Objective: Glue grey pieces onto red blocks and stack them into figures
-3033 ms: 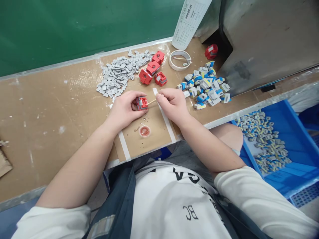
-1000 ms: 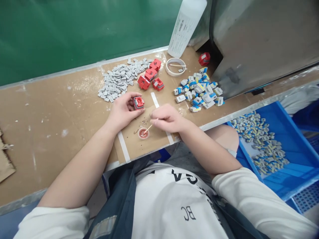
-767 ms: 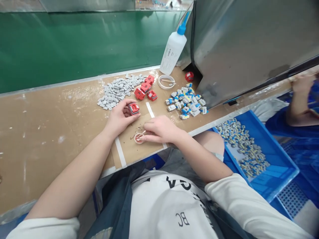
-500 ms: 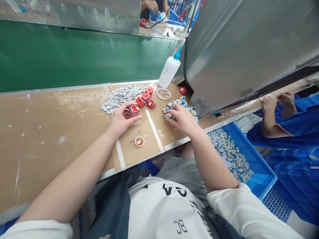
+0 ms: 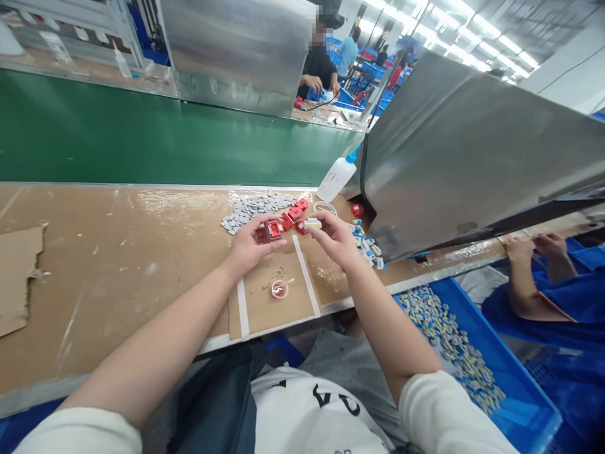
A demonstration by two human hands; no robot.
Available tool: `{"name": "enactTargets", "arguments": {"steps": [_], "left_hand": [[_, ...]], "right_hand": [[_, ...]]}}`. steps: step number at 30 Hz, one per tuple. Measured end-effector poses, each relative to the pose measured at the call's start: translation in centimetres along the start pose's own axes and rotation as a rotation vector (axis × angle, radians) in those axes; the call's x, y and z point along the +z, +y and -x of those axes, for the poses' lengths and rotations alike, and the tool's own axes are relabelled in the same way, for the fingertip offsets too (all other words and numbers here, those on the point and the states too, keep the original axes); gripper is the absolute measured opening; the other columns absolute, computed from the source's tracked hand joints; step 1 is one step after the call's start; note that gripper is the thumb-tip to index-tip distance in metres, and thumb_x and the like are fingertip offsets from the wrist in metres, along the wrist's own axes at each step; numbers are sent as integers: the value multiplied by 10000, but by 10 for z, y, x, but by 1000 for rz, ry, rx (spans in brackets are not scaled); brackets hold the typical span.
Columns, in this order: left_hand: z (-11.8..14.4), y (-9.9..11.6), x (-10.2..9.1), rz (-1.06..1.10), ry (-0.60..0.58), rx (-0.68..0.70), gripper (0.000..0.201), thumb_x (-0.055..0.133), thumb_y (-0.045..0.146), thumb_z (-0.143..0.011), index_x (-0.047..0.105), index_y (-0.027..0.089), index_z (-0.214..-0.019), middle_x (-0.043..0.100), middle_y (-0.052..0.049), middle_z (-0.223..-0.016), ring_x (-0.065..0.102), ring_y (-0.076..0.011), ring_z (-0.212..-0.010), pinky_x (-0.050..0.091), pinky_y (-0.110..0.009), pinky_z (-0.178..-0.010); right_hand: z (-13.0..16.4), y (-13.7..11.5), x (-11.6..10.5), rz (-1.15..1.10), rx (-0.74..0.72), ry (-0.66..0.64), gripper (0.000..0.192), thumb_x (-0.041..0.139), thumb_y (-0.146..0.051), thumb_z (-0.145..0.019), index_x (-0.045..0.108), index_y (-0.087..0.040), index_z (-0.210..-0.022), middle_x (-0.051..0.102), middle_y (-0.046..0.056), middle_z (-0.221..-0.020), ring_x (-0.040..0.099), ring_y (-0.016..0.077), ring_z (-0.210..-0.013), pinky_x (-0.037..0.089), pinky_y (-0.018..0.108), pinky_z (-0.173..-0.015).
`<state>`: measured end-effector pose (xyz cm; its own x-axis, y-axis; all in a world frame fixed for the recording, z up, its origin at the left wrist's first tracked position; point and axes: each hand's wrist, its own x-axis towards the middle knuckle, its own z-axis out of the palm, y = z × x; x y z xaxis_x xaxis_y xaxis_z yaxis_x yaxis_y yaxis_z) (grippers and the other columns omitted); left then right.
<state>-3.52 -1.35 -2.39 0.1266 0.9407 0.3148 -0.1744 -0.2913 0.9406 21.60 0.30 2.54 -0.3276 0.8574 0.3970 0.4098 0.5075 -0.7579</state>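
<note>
A red plastic part with a square recess (image 5: 274,231) is gripped between the thumb and fingers of my left hand (image 5: 250,246). My right hand (image 5: 335,238) pinches a small white and yellowish block (image 5: 312,224) a short way to the right of it. Several similar red parts (image 5: 297,209) lie just behind both hands. To the left of those spreads a heap of small flat grey pieces (image 5: 258,208). Beyond my right wrist is a pile of white, blue and yellow blocks (image 5: 371,251). A small cup of reddish paste (image 5: 279,289) with a stick in it stands in front of my hands.
A white bottle with a blue nozzle (image 5: 336,180) leans by the metal panel (image 5: 454,157). Near it lie a white ring (image 5: 325,206) and another red part (image 5: 357,210). A blue bin of blocks (image 5: 534,403) sits right, below the table. Torn cardboard (image 5: 19,277) lies left. Co-workers are nearby.
My right hand has come left from the pile of blocks, carrying one white and yellowish block towards the red part. My left hand still holds the red part. The camera view has tilted up.
</note>
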Motion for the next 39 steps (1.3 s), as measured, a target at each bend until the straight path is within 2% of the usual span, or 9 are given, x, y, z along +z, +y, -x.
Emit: {"name": "enactTargets", "arguments": {"steps": [3, 5, 8, 11, 14, 19, 26, 32, 39], "left_hand": [[0, 0, -6, -235, 30, 79, 550, 933, 434, -795, 753, 259, -1284, 768, -83, -1243, 747, -232, -1032, 641, -361, -880], [0, -1, -10, -362, 37, 101, 571, 907, 402, -827, 724, 276, -1353, 770, -88, -1271, 751, -243, -1066, 637, -380, -904], [-1, -4, -11, -342, 64, 45, 619, 918, 357, -806, 669, 261, -1365, 780, -91, -1299, 775, -247, -1090, 637, -404, -969], [-3, -7, -8, -315, 77, 3, 507, 916, 340, -797, 692, 248, -1243, 791, -61, -1234, 786, -231, -1073, 633, -389, -995], [-5, -7, -5, -294, 84, -43, 447, 869, 292, -818, 690, 259, -1226, 794, -26, -1153, 794, -201, -991, 634, -341, -928], [-3, -5, -3, -486, 61, -127, 439, 848, 316, -832, 664, 290, -1229, 782, 23, -1012, 760, -171, -761, 580, -305, -758], [0, 0, 2, -795, 7, -143, 400, 786, 300, -864, 620, 274, -1227, 777, 10, -931, 769, -227, -815, 527, -324, -750], [0, 1, 2, -794, 1, -159, 381, 787, 296, -856, 622, 266, -1198, 771, 3, -902, 764, -234, -810, 525, -331, -754], [-2, -2, -3, -585, 36, -219, 461, 866, 373, -808, 605, 292, -1179, 770, 32, -899, 723, -205, -768, 522, -307, -701]], "right_hand": [[-19, -5, 21, -111, -44, -13, 439, 583, -635, -1053, 726, -260, -1231, 763, 64, -1148, 716, 226, -984, 598, 383, -907], [-27, 0, 34, -204, -39, -17, 442, 607, -658, -1037, 694, -276, -1241, 751, 51, -1113, 691, 193, -881, 596, 345, -810], [-29, 15, 53, -384, 6, 3, 410, 713, -643, -985, 638, -273, -1146, 727, 18, -983, 651, 148, -759, 579, 293, -719], [-23, 27, 64, -406, 19, 91, 398, 735, -626, -976, 655, -259, -1104, 742, 29, -979, 689, 161, -812, 603, 307, -766], [-14, 28, 63, -251, -26, 147, 372, 635, -606, -1045, 721, -258, -1142, 778, 66, -1056, 730, 205, -920, 617, 357, -834], [-9, 21, 59, 52, -166, 64, 426, 436, -508, -1142, 743, -241, -1268, 783, 114, -1150, 729, 264, -1089, 602, 453, -992], [-10, 22, 67, 206, -215, -37, 480, 360, -458, -1166, 697, -192, -1383, 755, 160, -1182, 708, 282, -1147, 602, 475, -1034], [-10, 21, 67, 268, -225, -55, 509, 341, -476, -1166, 696, -199, -1404, 744, 166, -1176, 703, 297, -1151, 602, 494, -1035], [-8, 15, 55, 238, -186, 23, 476, 394, -495, -1160, 724, -207, -1347, 775, 141, -1169, 727, 265, -1101, 604, 446, -1012]]}}
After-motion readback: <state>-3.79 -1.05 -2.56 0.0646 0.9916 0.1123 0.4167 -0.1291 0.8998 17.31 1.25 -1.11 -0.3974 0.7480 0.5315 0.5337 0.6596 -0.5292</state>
